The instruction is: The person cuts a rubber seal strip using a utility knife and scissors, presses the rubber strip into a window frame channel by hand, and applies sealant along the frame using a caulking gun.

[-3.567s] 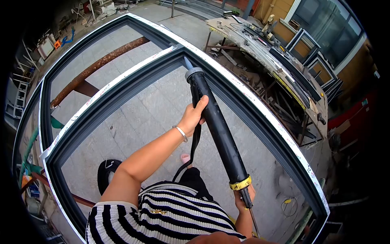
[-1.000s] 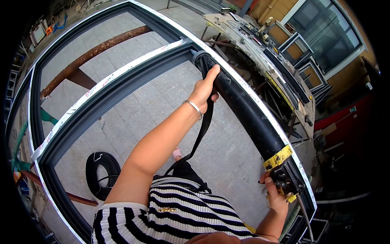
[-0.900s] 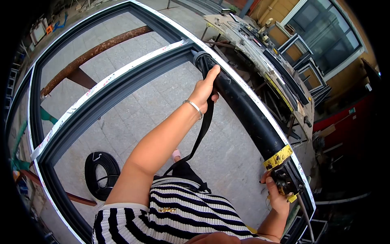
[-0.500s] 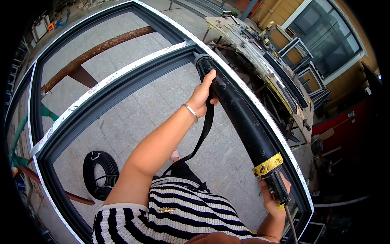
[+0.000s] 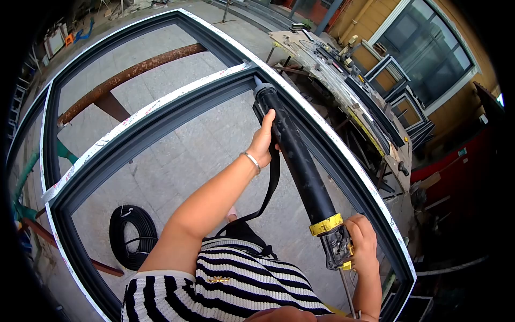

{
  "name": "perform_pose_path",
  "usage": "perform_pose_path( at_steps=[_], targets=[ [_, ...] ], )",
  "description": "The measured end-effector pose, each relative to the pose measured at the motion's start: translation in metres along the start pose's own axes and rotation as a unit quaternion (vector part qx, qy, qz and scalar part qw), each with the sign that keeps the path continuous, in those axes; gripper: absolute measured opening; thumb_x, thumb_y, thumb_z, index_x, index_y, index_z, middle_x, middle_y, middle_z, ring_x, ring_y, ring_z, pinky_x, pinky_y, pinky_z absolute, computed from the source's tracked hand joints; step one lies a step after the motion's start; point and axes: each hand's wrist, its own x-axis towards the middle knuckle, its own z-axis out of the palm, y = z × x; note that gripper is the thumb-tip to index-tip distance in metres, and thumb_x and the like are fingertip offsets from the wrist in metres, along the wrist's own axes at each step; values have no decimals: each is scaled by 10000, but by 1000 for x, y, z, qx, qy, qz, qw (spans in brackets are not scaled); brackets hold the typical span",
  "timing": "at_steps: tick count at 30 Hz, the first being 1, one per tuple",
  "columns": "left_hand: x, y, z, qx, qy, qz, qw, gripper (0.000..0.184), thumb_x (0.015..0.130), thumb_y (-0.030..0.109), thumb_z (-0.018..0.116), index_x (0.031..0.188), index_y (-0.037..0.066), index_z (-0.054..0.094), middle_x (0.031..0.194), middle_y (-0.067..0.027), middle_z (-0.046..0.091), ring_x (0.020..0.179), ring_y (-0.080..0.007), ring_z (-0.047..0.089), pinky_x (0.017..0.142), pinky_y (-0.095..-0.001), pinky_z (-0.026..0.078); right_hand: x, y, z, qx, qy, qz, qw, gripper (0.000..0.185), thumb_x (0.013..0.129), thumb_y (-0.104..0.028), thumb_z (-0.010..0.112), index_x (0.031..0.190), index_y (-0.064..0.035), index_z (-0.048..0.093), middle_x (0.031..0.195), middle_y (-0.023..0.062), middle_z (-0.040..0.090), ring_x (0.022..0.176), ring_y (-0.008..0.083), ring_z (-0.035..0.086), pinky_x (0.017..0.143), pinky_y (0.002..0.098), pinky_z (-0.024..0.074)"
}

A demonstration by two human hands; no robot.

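A long black caulking gun (image 5: 303,166) with a yellow collar lies across both my hands, its grey nozzle tip against the inner corner of a dark window frame (image 5: 161,110) edged in white film. My left hand (image 5: 263,142) is closed round the front of the barrel, thumb on top; its other fingers are mostly hidden beneath. At the rear, my right hand (image 5: 362,239) wraps the handle and trigger beside the yellow collar. A black strap (image 5: 271,188) hangs from the gun toward my waist.
A coil of black rubber strip (image 5: 131,236) rests on the paved floor inside the frame. Rusty pipe (image 5: 134,70) and green supports (image 5: 24,185) stand under the frame. A cluttered workbench (image 5: 343,91) is at the right, before a window.
The gun's rear end has swung left and its barrel has rolled, with my right hand now on its right side. My left hand has shifted slightly down and left with the barrel.
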Motion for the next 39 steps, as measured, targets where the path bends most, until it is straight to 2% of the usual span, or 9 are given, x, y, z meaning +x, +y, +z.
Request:
perform_pose_path(
  at_steps=[1, 3, 5, 8, 10, 18, 28, 34, 39],
  targets=[
    [-2, -2, -2, 14, 22, -12, 1000, 542, 867, 676, 519, 799, 145, 602, 729, 20, 598, 579, -96, 482, 524, -239, 346, -4, 1, 3, -27, -21, 9, 999, 307, 667, -95, 638, 963, -22, 598, 941, 129, 579, 911, 313, 590, 804, 409, 476],
    [3, -11, -7, 36, 91, -14, 995, 574, 840, 709, 533, 726, 148, 584, 656, 14, 542, 572, -113, 449, 546, -258, 343, -9, 7, 15, -121, -30, -48, 991, 282, 696, -108, 614, 969, -38, 599, 959, 120, 578, 942, 302, 582, 829, 419, 470],
    [13, -20, -26, 43, 99, -30, 994, 579, 835, 717, 533, 709, 153, 575, 630, 12, 517, 578, -117, 451, 551, -261, 341, -19, 9, 32, -212, -48, -87, 972, 251, 754, -141, 566, 993, -69, 595, 966, 100, 576, 970, 278, 570, 896, 428, 443],
    [20, -29, -44, 67, 97, -30, 993, 590, 843, 721, 510, 736, 148, 600, 643, 10, 546, 583, -119, 466, 551, -261, 340, -26, 9, 52, -235, -79, -100, 964, 243, 774, -158, 553, 1003, -80, 582, 940, 92, 569, 955, 265, 567, 921, 409, 418],
    [23, -25, -51, 110, 51, -29, 992, 656, 879, 718, 422, 970, 87, 576, 876, -139, 671, 781, -211, 665, 724, -383, 568, -27, 9, 56, -250, -88, -105, 958, 225, 777, -159, 545, 986, -80, 572, 903, 79, 555, 920, 250, 560, 914, 386, 408],
    [15, -15, -38, 94, 10, -9, 996, 633, 896, 688, 400, 953, 80, 567, 852, -139, 666, 743, -211, 659, 688, -379, 570, -30, 6, 62, -264, -51, -119, 956, 182, 737, -151, 570, 904, -80, 572, 818, 61, 532, 828, 228, 546, 818, 352, 417],
    [18, -17, -45, 98, 23, 1, 995, 602, 893, 668, 432, 947, 83, 562, 834, -136, 666, 724, -212, 661, 661, -383, 572, -32, 8, 67, -248, -44, -117, 961, 143, 729, -147, 585, 860, -93, 570, 765, 38, 507, 757, 205, 525, 747, 334, 407],
    [21, -22, -45, 96, 43, 8, 994, 589, 898, 652, 433, 967, 81, 561, 839, -144, 665, 733, -221, 662, 668, -388, 571, -31, 13, 67, -247, -41, -116, 961, 144, 734, -147, 585, 868, -95, 575, 777, 36, 512, 769, 203, 527, 761, 337, 411],
    [23, -24, -48, 113, 52, 14, 992, 600, 898, 652, 437, 990, 72, 558, 863, -160, 671, 740, -228, 662, 684, -394, 569, -34, 17, 71, -239, -42, -115, 963, 173, 744, -154, 585, 905, -89, 589, 836, 50, 544, 840, 213, 555, 839, 354, 427]
  ],
)
